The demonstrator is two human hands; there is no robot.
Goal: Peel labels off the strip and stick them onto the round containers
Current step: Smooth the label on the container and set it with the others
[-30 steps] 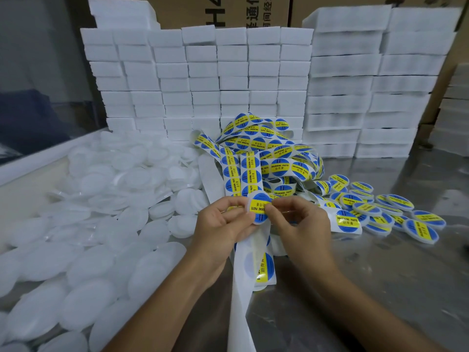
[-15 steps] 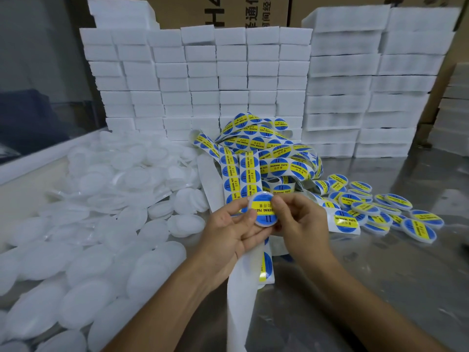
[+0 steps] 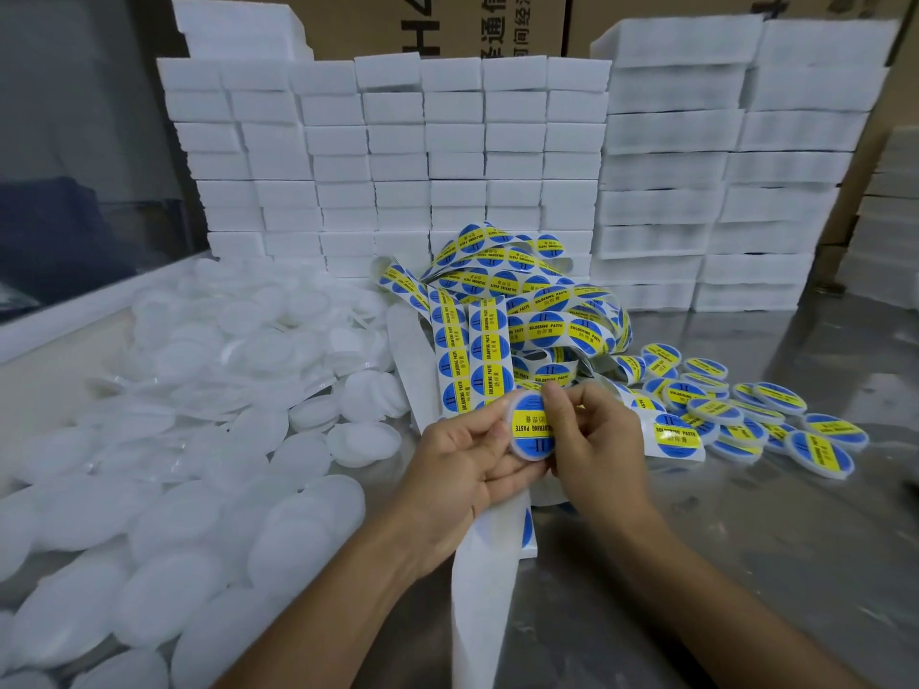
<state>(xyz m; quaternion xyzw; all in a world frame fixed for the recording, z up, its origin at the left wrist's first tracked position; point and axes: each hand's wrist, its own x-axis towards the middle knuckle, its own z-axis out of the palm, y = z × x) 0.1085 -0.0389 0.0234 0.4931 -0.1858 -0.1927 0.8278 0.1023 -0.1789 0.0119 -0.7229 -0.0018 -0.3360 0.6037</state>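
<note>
**Both hands on one labelled container, above the counter**

While you look down from the head camera, your two forearms come in from the bottom edge and meet near the middle. Your left hand [image 3: 462, 460] is curled, thumb on top and fingers beneath, and it grips the left rim of a round container [image 3: 533, 429] whose face is turned up to you. That face carries a blue label with a yellow band reading SOLDERING PASTE. Your right hand [image 3: 594, 440] is curled too; its fingertips [image 3: 551, 392] bear on the container's upper right rim and its thumb sits against the right side. So both hands pinch the same container, held above the counter [image 3: 746, 539], not resting on it.

A bare white backing strip [image 3: 477, 614] hangs down from under your left hand, toward the bottom edge. Just behind your hands lies the tangled label strip [image 3: 522, 310], still full of blue and yellow labels. To your right, on the counter, a cluster of labelled containers [image 3: 736, 415] lies flat or overlapping. To your left, a large heap of plain white containers [image 3: 199, 440] spreads over the counter. Stacks of white blocks [image 3: 447, 156] stand along the back, with cardboard boxes [image 3: 447, 22] behind them.
</note>
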